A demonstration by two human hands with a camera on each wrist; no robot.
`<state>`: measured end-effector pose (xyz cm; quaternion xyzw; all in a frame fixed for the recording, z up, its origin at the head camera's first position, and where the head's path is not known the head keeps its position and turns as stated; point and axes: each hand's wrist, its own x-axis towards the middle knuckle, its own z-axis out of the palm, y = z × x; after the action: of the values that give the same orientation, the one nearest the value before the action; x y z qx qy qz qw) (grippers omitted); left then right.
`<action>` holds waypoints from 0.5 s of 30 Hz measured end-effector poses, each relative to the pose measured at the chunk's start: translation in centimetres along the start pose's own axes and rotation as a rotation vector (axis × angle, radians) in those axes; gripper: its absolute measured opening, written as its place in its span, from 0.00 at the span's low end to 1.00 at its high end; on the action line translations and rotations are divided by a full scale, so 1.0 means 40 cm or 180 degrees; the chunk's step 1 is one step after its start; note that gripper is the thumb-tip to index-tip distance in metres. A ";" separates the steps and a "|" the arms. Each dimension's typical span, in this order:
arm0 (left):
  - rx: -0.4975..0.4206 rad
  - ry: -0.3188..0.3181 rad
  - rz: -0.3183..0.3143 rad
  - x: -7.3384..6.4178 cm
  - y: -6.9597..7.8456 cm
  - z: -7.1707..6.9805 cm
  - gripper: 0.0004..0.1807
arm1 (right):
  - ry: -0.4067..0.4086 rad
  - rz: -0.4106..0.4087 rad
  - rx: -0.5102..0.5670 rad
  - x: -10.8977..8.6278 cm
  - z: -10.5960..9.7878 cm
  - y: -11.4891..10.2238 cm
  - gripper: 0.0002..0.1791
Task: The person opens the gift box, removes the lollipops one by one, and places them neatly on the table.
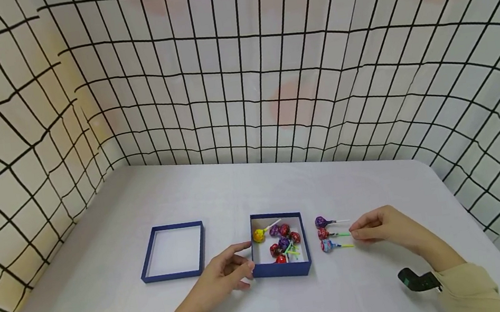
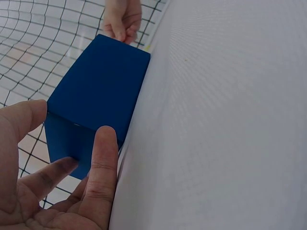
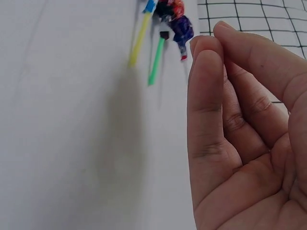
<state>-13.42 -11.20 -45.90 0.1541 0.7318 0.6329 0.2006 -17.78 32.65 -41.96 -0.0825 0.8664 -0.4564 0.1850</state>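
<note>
My left hand (image 1: 222,273) is beside a blue box (image 1: 281,270), its fairly straight, spread fingers resting against the left wall and near corner. In the left wrist view, the fingertips (image 2: 103,139) are close against the blue walls. Wrapped lollipops (image 1: 283,243) lie inside the box, several red and purple, one yellow. My right hand (image 1: 382,227) is at the stick ends of a purple lollipop (image 1: 320,222), a red lollipop (image 1: 322,233) and a blue-and-pink lollipop (image 1: 327,245), laid in a row. Its thumb and fingertips meet; nothing shows between them.
A blue-rimmed lid (image 1: 144,267) with a white inside lies left of the box. White cloth (image 1: 356,298) covers the table. Black-gridded white sheeting (image 1: 238,72) stands behind and on both sides. A dark strap device (image 1: 418,280) is on my right wrist.
</note>
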 end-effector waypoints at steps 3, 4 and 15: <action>-0.0003 -0.0011 0.0018 -0.001 -0.001 0.000 0.33 | -0.0021 -0.0065 -0.0025 0.009 0.000 -0.022 0.20; 0.0003 -0.0013 0.0020 0.000 -0.001 0.000 0.33 | -0.0031 -0.0085 -0.0041 0.013 0.001 -0.029 0.20; 0.0004 -0.0017 0.0004 0.001 -0.001 -0.002 0.33 | -0.0140 -0.0252 -0.0194 0.055 0.026 -0.130 0.18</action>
<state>-13.48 -11.26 -45.94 0.1564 0.7316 0.6321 0.2022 -19.52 28.20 -38.75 -0.1323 0.8717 -0.4349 0.1832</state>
